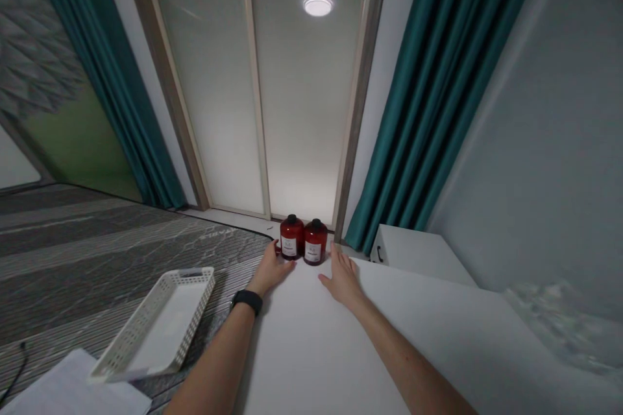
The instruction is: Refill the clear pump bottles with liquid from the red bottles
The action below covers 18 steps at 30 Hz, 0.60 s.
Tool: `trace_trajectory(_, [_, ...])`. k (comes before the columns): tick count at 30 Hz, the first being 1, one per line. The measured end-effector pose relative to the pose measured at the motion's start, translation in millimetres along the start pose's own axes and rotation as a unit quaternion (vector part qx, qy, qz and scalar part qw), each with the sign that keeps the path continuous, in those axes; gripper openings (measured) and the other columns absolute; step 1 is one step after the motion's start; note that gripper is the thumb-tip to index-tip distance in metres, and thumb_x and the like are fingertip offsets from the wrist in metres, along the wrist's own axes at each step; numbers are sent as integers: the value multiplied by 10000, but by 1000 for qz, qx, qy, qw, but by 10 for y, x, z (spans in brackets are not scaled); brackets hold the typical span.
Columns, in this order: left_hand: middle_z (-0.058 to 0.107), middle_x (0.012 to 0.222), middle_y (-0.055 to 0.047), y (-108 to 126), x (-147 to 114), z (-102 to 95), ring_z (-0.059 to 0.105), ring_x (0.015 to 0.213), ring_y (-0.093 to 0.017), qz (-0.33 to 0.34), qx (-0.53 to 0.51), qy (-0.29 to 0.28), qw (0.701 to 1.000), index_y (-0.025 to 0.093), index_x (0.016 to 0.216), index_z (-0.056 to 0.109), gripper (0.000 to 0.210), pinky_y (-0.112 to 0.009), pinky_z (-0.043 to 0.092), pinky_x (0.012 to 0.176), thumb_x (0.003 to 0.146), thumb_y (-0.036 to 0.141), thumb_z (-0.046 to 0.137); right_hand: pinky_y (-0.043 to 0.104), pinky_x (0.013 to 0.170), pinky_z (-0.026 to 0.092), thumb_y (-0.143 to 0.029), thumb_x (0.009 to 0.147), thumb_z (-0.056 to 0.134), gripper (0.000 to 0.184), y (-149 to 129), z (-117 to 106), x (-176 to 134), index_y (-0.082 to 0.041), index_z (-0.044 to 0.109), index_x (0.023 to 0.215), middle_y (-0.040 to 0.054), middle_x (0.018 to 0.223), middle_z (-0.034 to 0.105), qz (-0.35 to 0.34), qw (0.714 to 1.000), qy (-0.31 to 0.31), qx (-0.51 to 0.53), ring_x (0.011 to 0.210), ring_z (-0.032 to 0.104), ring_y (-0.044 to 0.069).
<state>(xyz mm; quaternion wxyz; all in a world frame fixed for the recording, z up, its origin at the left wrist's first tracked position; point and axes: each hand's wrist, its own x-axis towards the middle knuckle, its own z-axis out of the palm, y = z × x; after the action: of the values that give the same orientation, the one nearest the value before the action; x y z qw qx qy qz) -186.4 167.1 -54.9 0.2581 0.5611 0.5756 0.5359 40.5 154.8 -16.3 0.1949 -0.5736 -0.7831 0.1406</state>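
Observation:
Two dark red bottles with black caps and white labels stand upright side by side at the far edge of the white table (321,331). My left hand (272,269) is at the lower left of the left bottle (292,237), fingers apart and curved about its side; whether they touch it is hard to tell. Just right of the right bottle (315,242), my right hand (343,275) is open, fingers stretched forward and thumb spread toward the bottle. A small gap shows between that hand and the bottle. A dark watch band is on my left wrist.
Left of the table, a white perforated basket (207,285) sits on a grey striped surface (146,240), near white paper (80,386). A white cabinet (428,249) stands beyond the table at right. Crumpled clear plastic (559,321) lies far right. Sliding doors (306,110) and teal curtains (438,91) are behind.

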Motion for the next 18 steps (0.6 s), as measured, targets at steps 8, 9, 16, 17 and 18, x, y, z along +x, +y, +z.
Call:
trace_trajectory(8, [623, 1141, -141, 214, -245, -120, 627, 1039, -286, -9, 237, -14, 971, 134, 1168, 497, 532, -399, 490, 909, 734, 332, 733, 449, 1106, 267, -273, 832, 657, 917, 150, -186, -370, -157, 135, 1577, 159, 1424, 557, 16, 1000, -19, 1, 1333, 449, 328])
trace_trajectory(9, [631, 1086, -142, 260, -300, -141, 631, 1002, -298, -12, 267, -13, 963, 130, 1119, 516, 476, -408, 489, 878, 751, 356, 717, 449, 1103, 272, -272, 835, 654, 912, 164, -209, -412, -156, 136, 1577, 165, 1421, 557, 16, 1000, -21, 1, 1330, 454, 328])
trace_trajectory(16, [640, 1006, -127, 660, -650, -153, 589, 1054, -324, 43, 403, -35, 913, 177, 856, 576, 114, -417, 407, 900, 852, 290, 561, 445, 1086, 304, -252, 851, 626, 870, 233, -362, -710, -122, 158, 1574, 180, 1393, 576, -6, 999, -32, 15, 1285, 486, 319])
trace_trajectory(17, [647, 998, -127, 723, -686, -118, 587, 1054, -323, 54, 410, -45, 909, 177, 852, 582, 112, -417, 402, 901, 865, 279, 538, 443, 1082, 313, -258, 861, 614, 855, 248, -383, -757, -113, 162, 1572, 181, 1379, 587, -7, 999, -32, 19, 1276, 495, 316])
trace_trajectory(18, [654, 991, -126, 786, -719, -71, 586, 1058, -320, 65, 414, -55, 906, 178, 850, 588, 118, -415, 396, 902, 877, 269, 517, 439, 1077, 323, -265, 872, 600, 838, 266, -406, -806, -110, 165, 1572, 178, 1362, 600, -7, 999, -32, 24, 1266, 505, 311])
